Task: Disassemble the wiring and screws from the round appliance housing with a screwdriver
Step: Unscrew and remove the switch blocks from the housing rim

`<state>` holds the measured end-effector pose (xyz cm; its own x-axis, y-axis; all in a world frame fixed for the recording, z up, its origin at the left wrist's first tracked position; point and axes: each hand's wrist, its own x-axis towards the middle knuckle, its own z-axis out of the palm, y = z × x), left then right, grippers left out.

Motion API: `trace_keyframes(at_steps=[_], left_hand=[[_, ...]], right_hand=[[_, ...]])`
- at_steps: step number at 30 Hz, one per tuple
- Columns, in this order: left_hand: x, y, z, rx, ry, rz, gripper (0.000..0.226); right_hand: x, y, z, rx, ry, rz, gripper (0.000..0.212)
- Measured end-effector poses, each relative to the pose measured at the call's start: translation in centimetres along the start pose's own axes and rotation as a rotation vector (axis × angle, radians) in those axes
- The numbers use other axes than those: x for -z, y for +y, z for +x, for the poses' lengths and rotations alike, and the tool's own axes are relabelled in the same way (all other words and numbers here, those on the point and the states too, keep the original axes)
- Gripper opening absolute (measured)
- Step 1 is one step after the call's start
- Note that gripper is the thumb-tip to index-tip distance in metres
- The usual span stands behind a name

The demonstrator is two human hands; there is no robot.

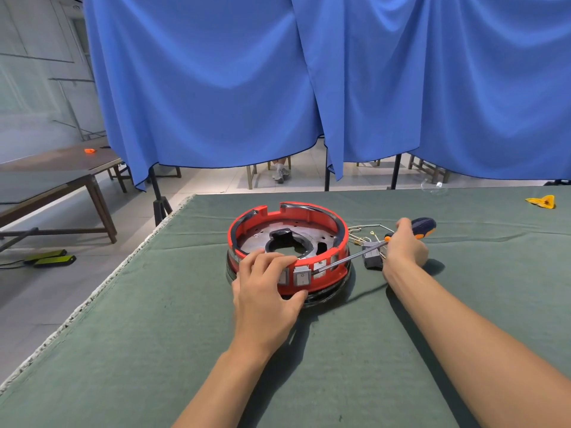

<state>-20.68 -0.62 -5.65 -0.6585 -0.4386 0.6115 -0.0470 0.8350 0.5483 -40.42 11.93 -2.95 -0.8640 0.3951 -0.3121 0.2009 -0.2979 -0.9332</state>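
Observation:
A round red housing (309, 216) with a metal plate inside stands on the green cloth. My left hand (265, 291) grips its near wall, fingers curled over the rim and thumb on the outside below the rocker switches (302, 275). My right hand (404, 245) holds a screwdriver (349, 257) by its dark blue and orange handle. The metal shaft runs left and its tip touches the housing's outer wall beside the switches. Loose wires with terminals (364, 233) and a small grey part (372, 257) lie to the right of the housing.
The green-covered table (185, 350) has its left edge close by, with floor beyond. A yellow-orange object (542, 201) lies at the far right. Blue curtains (278, 88) hang behind the table. A wooden table (61, 168) stands to the left.

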Motion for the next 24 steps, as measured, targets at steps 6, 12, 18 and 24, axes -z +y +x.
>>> trace_keyframes(at_steps=[6, 12, 18, 24], left_hand=[[-0.3, 0.1, -0.2, -0.011, 0.005, 0.048, 0.048], [-0.5, 0.4, -0.3, 0.014, 0.018, 0.038, 0.049], [-0.7, 0.4, -0.4, 0.009, 0.032, 0.044, 0.049], [-0.6, 0.2, -0.3, -0.002, 0.026, 0.058, 0.050]], right_hand=[[3.8, 0.0, -1.5, 0.069, 0.050, 0.121, 0.028], [5.7, 0.9, -2.7, 0.085, 0.061, 0.247, 0.028], [5.8, 1.2, -3.5, 0.075, 0.056, 0.301, 0.027], [6.5, 0.9, -3.1, 0.067, 0.069, 0.310, 0.031]])
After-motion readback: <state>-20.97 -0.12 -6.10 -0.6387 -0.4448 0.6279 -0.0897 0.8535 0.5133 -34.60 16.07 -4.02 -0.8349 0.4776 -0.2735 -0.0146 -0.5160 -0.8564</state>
